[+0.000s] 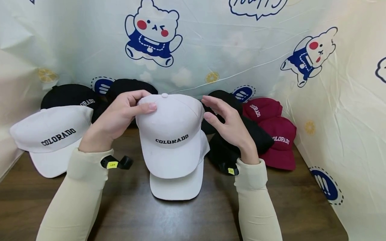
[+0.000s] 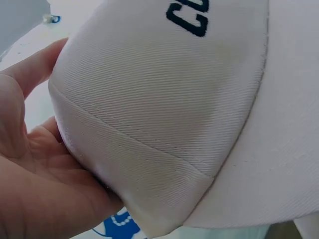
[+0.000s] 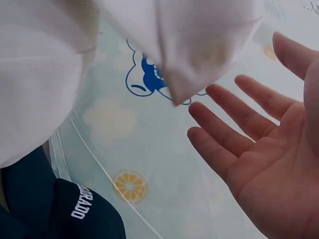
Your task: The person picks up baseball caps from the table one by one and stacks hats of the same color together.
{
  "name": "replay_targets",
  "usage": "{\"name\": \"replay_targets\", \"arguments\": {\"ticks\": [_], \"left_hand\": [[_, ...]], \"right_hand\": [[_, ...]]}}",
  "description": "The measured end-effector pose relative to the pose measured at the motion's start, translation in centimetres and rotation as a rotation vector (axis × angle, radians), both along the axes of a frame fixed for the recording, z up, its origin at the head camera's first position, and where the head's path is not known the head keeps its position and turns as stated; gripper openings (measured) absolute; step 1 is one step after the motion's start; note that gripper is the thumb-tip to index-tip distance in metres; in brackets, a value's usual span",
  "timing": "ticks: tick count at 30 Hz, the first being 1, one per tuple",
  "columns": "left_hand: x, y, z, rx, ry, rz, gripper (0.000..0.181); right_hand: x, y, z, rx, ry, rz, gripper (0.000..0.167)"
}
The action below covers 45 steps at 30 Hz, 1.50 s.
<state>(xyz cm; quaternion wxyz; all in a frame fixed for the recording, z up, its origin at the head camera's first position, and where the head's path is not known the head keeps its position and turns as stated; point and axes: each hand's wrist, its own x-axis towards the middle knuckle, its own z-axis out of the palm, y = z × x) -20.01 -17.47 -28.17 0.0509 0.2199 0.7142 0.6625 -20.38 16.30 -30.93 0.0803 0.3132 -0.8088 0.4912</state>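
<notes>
A white baseball cap [image 1: 172,134] lettered COLORADO hangs upright in front of me, brim toward me. My left hand [image 1: 116,117] grips its crown at the left, thumb on the front and fingers behind. In the left wrist view the crown [image 2: 139,94] fills most of the picture, with the left hand [image 2: 45,164] round its edge. On the right, my right hand [image 1: 229,125] is spread beside the crown, and in the right wrist view its straight fingers [image 3: 239,112] are just apart from the cap. Behind and below, a second white cap [image 1: 178,187] is partly hidden.
Another white cap [image 1: 57,134] lies at the left, before black caps [image 1: 69,93]. More black caps [image 1: 253,134] and two burgundy caps [image 1: 280,140] lie at the right. A printed cloth [image 1: 199,43] hangs behind the brown wooden table [image 1: 169,221].
</notes>
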Motion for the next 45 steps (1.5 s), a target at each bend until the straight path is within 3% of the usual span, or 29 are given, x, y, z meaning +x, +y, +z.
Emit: {"name": "replay_targets", "arguments": {"ticks": [7, 16, 25, 33, 37, 45], "left_hand": [[-0.3, 0.9, -1.0, -0.036, -0.075, -0.041, 0.008], [-0.8, 2.0, -2.1, -0.11, -0.125, -0.096, 0.014], [-0.7, 1.5, -1.9, -0.197, -0.16, -0.145, 0.024], [-1.1, 0.3, -2.1, -0.27, -0.152, -0.281, 0.04], [-1.4, -0.1, -2.4, -0.282, -0.156, -0.32, 0.041], [-2.1, -0.2, -3.4, -0.325, -0.176, -0.355, 0.04]], "right_hand": [[0.0, -0.5, -0.1, 0.031, -0.039, 0.022, 0.047], [0.1, 0.3, -0.3, 0.046, -0.227, 0.099, 0.028], [-0.1, 0.8, -0.2, 0.024, -0.304, 0.18, 0.026], [-0.4, 1.3, -0.8, 0.072, -0.39, 0.24, 0.034], [-0.7, 1.1, -1.0, 0.118, -0.419, 0.256, 0.023], [-1.2, 1.0, -2.0, 0.159, -0.499, 0.277, 0.016]]}}
